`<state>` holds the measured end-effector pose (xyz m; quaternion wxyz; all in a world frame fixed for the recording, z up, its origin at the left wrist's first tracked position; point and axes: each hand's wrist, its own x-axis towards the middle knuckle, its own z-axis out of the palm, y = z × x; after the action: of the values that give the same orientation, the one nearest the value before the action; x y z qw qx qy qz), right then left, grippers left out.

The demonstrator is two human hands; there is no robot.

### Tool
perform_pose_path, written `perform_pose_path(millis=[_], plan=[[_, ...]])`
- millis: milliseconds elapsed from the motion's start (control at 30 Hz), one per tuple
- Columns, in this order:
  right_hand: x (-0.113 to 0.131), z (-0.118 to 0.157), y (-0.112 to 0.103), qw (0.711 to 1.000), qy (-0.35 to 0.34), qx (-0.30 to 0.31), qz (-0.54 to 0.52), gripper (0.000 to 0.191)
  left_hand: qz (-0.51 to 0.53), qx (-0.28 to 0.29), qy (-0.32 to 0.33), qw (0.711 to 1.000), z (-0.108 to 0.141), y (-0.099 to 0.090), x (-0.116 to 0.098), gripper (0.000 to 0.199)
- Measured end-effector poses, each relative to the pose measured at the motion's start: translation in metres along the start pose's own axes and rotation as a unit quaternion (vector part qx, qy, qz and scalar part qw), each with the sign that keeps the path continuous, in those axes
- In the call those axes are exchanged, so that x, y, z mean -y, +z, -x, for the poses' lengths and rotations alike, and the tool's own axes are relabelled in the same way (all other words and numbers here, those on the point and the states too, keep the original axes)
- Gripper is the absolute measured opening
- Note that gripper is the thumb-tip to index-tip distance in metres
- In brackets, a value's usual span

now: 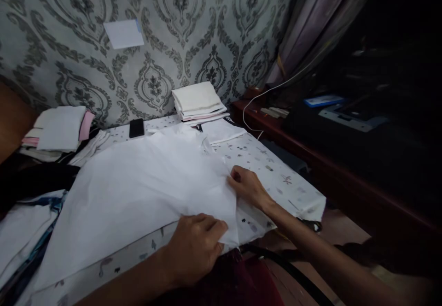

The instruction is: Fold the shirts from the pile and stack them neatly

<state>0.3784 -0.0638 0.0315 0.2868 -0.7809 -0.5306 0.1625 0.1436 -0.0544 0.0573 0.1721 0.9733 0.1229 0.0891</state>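
A white cloth garment [138, 181] lies spread over a patterned ironing surface [276, 172], with soft wrinkles toward its right part. My left hand [196, 246] is closed on the garment's near edge at the lower middle, fingers curled. Farther right, my right hand [248, 185] pinches the garment's right edge between thumb and fingers.
Folded white cloths [198, 101] are stacked at the back by the wall, near a black phone [136, 128]. More folded cloths [62, 128] sit at the left. On the right stands a dark red wooden ledge [311, 154], with a white cable [269, 89] hanging over it.
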Motion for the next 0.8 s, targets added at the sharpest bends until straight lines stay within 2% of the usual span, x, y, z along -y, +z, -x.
perform_pose_path(millis=[133,300,400,467,533,600,700,767,800], plan=[[-0.009,0.020,-0.019,1.000,-0.002,-0.022,-0.022,0.012,0.072,0.029,-0.008,0.997,-0.002,-0.003,-0.014,0.020],[-0.024,0.035,-0.019,0.996,0.005,0.016,0.092,0.007,0.111,0.104,0.023,0.988,-0.008,0.011,-0.021,0.023],[-0.032,0.032,-0.017,0.987,-0.020,-0.003,0.160,0.004,0.153,0.126,0.016,0.980,-0.005,0.008,-0.014,0.031],[-0.030,0.030,-0.016,0.983,-0.060,-0.031,0.169,0.010,0.178,0.100,-0.019,0.979,0.004,-0.005,0.002,0.034],[-0.020,0.033,-0.011,0.981,-0.144,-0.014,0.131,0.014,0.156,0.071,-0.095,0.981,0.023,-0.026,0.026,0.026],[-0.003,0.043,0.000,0.962,-0.261,0.056,0.062,0.014,0.085,0.081,-0.192,0.974,0.056,-0.052,0.055,0.020],[0.027,0.065,0.026,0.900,-0.399,0.173,0.003,0.015,-0.011,0.167,-0.327,0.930,0.124,-0.089,0.088,0.015],[0.042,0.077,0.045,0.875,-0.443,0.196,0.015,0.021,-0.029,0.221,-0.384,0.896,0.171,-0.101,0.099,0.013],[0.047,0.080,0.054,0.870,-0.454,0.191,0.026,0.021,-0.048,0.229,-0.395,0.888,0.191,-0.102,0.101,0.014]])
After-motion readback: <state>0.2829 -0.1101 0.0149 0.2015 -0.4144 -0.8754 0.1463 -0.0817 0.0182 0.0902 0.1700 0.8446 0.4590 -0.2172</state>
